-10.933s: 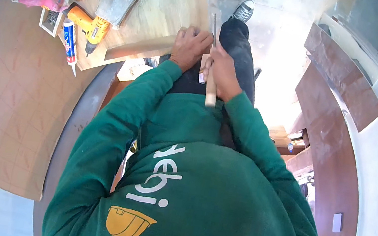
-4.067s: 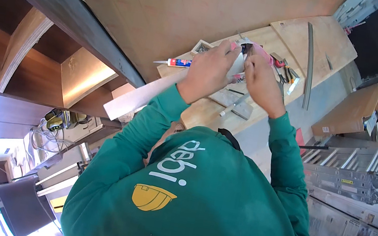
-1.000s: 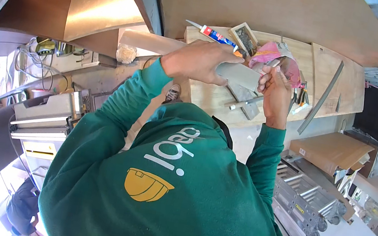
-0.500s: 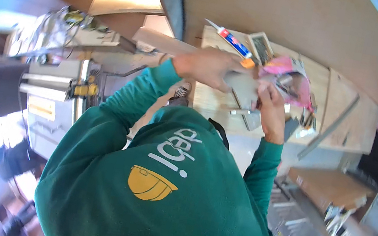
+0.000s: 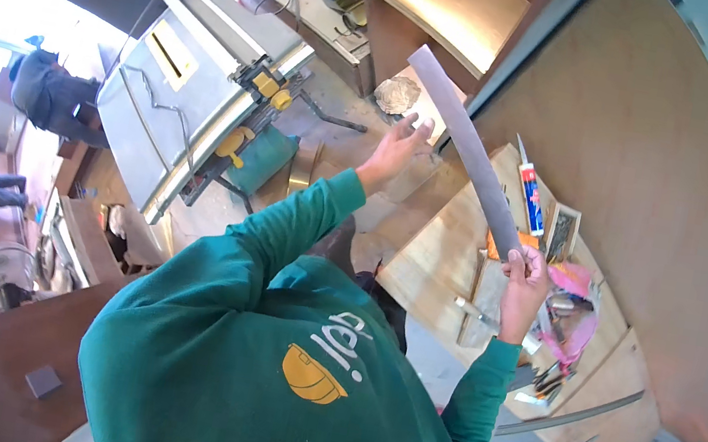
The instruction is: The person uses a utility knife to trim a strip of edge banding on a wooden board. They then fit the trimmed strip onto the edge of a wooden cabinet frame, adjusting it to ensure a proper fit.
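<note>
A long, flat, grey-mauve strip [image 5: 471, 147] slants up and to the left from my right hand [image 5: 523, 293]. My right thumb and fingers pinch its lower end above the wooden worktop [image 5: 426, 267]. My left hand [image 5: 396, 153] is raised to the left of the strip, fingers apart and holding nothing; a gap shows between them. Beyond my right hand lie a blue sealant tube [image 5: 530, 198] with a pointed nozzle and a small wooden box [image 5: 563, 228]. An open pink pouch [image 5: 581, 342] of tools lies to its right.
Left of me stands a table saw [image 5: 182, 96] with yellow parts. A large brown panel [image 5: 646, 178] rises behind the worktop, beside an open cabinet [image 5: 454, 2]. A long thin grey strip [image 5: 571, 415] lies at the right. Two other people [image 5: 59, 95] are at far left.
The whole view has turned. My hands, close together over the worktop before, are now well apart; the strip slants up from my right hand, with my left hand off it.
</note>
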A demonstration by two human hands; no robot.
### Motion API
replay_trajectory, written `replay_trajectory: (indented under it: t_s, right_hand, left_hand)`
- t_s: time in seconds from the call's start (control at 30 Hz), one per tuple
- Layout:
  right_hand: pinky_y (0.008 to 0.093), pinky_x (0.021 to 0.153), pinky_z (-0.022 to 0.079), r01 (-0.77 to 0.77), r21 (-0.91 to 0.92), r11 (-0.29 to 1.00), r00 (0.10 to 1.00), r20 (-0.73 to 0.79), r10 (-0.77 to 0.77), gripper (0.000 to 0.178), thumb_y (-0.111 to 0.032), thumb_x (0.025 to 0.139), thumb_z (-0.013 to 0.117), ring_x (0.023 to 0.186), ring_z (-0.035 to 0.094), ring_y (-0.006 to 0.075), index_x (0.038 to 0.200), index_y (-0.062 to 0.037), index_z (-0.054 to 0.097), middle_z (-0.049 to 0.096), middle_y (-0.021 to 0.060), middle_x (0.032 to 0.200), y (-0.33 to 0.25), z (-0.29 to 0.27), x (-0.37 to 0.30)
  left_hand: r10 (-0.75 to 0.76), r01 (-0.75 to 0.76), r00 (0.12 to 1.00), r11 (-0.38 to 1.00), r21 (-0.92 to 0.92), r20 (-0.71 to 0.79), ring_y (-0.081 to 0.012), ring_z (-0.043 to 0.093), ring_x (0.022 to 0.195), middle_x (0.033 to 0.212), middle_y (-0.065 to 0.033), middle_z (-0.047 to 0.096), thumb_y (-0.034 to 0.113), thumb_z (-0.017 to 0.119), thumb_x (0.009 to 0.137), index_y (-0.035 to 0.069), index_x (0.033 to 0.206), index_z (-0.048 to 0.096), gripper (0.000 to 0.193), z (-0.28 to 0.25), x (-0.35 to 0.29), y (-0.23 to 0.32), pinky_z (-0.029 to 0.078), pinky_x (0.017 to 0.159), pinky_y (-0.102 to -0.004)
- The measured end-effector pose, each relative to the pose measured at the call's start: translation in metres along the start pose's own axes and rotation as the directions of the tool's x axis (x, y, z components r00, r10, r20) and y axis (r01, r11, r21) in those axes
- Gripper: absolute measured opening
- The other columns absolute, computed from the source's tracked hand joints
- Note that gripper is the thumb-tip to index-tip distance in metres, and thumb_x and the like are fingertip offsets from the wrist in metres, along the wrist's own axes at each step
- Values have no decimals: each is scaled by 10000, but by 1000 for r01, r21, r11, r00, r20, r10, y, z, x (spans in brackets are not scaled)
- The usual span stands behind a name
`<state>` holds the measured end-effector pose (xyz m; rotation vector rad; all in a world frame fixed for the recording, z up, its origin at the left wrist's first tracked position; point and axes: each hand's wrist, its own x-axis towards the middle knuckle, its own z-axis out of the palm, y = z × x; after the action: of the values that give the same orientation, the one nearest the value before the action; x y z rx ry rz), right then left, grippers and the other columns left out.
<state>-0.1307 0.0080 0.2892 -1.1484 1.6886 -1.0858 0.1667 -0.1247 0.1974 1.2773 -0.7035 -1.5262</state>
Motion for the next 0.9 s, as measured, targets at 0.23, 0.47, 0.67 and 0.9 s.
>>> replay_trajectory:
  t_s: [0.23, 0.47, 0.67, 0.9]
  right_hand:
    - [293, 725, 521, 173, -351, 920, 985, 51, -166, 167, -126, 992, 681, 764, 640, 123, 1088, 9, 674, 712, 85, 888, -52, 105, 95]
    - [348, 769, 534, 274, -496, 824, 961, 116, -250, 142, -122, 1007, 651, 805, 666, 196, 1065, 7, 665, 715, 119, 894, -44, 216, 187]
    - [316, 762, 529, 230, -471, 852, 973, 85, -216, 120, -106, 1012, 643, 814, 648, 132, 1030, 12, 653, 690, 75, 884, -38, 259, 220]
    - [279, 761, 518, 205, -451, 869, 978, 59, -200, 114, -99, 1016, 655, 793, 632, 108, 1041, 9, 629, 665, 44, 870, -36, 265, 227]
  left_hand:
    - [189, -174, 982, 886, -430, -7, -226, 626, 1134, 1313, -47, 582, 435, 661, 1020, 38, 1510, 424, 674, -24, 125, 60, 536, 987, -436]
    - [192, -258, 963, 852, -455, -187, -141, 605, 1062, 1199, -27, 610, 343, 746, 969, -48, 1469, 448, 701, -77, 250, 97, 534, 923, -408]
    - [192, -274, 881, 952, -136, -433, -141, 567, 960, 1050, -52, 579, 366, 755, 927, -32, 1209, 651, 499, -93, 308, 87, 507, 837, -331]
    - [148, -284, 889, 920, -270, -434, -245, 557, 1076, 1091, -158, 585, 431, 785, 862, -121, 1253, 604, 700, -96, 297, 105, 488, 946, -390]
